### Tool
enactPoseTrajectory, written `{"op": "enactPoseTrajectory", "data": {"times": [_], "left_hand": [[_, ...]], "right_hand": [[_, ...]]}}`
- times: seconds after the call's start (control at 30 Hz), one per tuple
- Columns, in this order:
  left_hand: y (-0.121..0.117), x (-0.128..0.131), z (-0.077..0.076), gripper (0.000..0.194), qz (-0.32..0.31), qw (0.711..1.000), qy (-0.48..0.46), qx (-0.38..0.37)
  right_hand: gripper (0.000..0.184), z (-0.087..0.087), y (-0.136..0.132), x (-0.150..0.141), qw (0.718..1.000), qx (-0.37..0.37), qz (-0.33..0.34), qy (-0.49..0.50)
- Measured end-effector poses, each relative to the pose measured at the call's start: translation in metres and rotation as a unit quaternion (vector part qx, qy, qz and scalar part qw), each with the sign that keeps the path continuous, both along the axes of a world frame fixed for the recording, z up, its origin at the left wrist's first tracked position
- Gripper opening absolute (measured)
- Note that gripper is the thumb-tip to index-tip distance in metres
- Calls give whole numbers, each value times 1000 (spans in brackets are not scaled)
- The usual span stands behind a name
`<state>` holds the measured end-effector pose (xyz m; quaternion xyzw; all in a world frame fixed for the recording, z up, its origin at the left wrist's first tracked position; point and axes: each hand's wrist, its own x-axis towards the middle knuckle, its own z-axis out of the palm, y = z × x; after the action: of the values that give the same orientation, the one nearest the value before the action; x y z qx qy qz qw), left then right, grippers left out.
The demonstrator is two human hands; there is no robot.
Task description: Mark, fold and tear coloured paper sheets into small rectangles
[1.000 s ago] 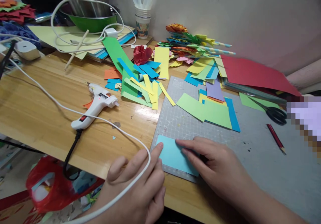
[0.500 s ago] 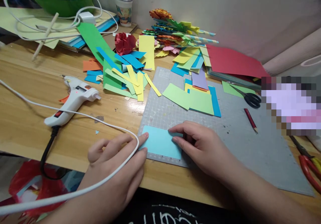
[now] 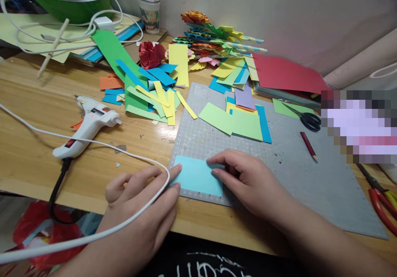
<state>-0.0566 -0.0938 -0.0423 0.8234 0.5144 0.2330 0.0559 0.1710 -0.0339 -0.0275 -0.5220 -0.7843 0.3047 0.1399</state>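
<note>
A light blue rectangle of paper (image 3: 198,177) lies flat near the front left corner of the grey cutting mat (image 3: 297,173). At its left edge, my left hand (image 3: 144,206) holds it with the thumb and index fingertip, the other fingers curled. My right hand (image 3: 248,181) has its thumb and index finger on the paper's right side, which they partly hide. A white cable (image 3: 151,204) runs across the back of my left hand. Beyond the paper, light green sheets (image 3: 246,124) lie on the mat over blue and yellow ones.
Left of the mat lies a white glue gun (image 3: 88,126). Paper strips (image 3: 161,99) and a red paper flower (image 3: 151,54) are heaped behind. Black scissors (image 3: 310,121), a pencil (image 3: 308,146) and red-handled scissors (image 3: 380,206) lie to the right. Paper cups (image 3: 149,16) stand against the wall.
The whole view has shifted slightly, with things appearing a little farther left. Both hands keep their places on the light blue paper.
</note>
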Motion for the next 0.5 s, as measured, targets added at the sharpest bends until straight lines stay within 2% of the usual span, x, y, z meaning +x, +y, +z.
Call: {"op": "enactPoseTrajectory", "data": {"times": [0.3, 0.5], "left_hand": [[-1, -3, -2, 17, -14, 1000, 8, -3], [0, -1, -1, 17, -6, 1000, -6, -9]], "right_hand": [[15, -2, 1, 1, 1000, -21, -4, 15], [15, -1, 1, 1, 1000, -7, 8, 7]]}}
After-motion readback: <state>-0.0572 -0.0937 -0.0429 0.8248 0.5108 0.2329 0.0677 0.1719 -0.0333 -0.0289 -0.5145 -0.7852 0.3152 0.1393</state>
